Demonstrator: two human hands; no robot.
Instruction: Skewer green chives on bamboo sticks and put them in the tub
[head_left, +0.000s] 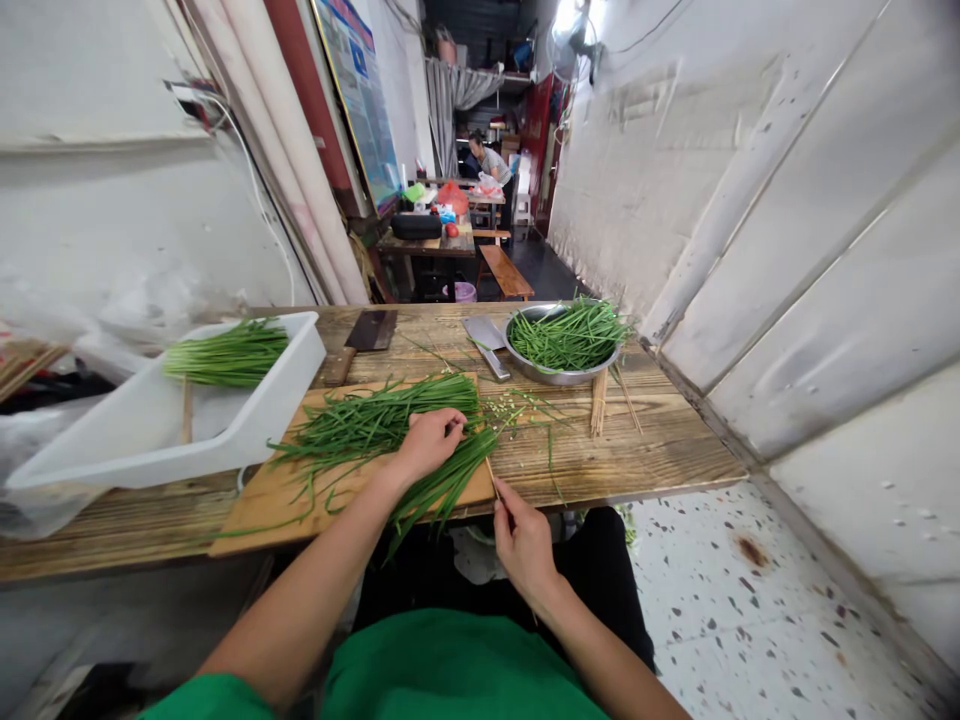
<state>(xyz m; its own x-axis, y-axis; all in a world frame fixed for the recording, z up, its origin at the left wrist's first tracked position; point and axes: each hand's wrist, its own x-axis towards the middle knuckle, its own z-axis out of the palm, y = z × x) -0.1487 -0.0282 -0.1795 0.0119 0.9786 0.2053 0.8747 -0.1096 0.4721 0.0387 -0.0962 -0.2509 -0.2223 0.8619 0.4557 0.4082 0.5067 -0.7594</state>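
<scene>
Long green garlic chives (352, 425) lie in a loose heap on a wooden cutting board (255, 510). My left hand (431, 442) rests over their cut ends, its fingers and thumb pinched together on the chives. In my right hand (525, 545), near the table's front edge, is a thin bamboo skewer (491, 475). The skewer's tip points up at the ends of a chive bunch (454, 478) that hangs over the board's front edge. Small cut bits (506, 410) are scattered just right of the board.
A steel bowl (562, 375) piled with chives stands back right, beside a cleaver (487, 345). Bundled skewers (598, 405) lie in front of it. A white tray (300, 345) with more chives (225, 355) sits left. Another person (491, 165) bends over a far table.
</scene>
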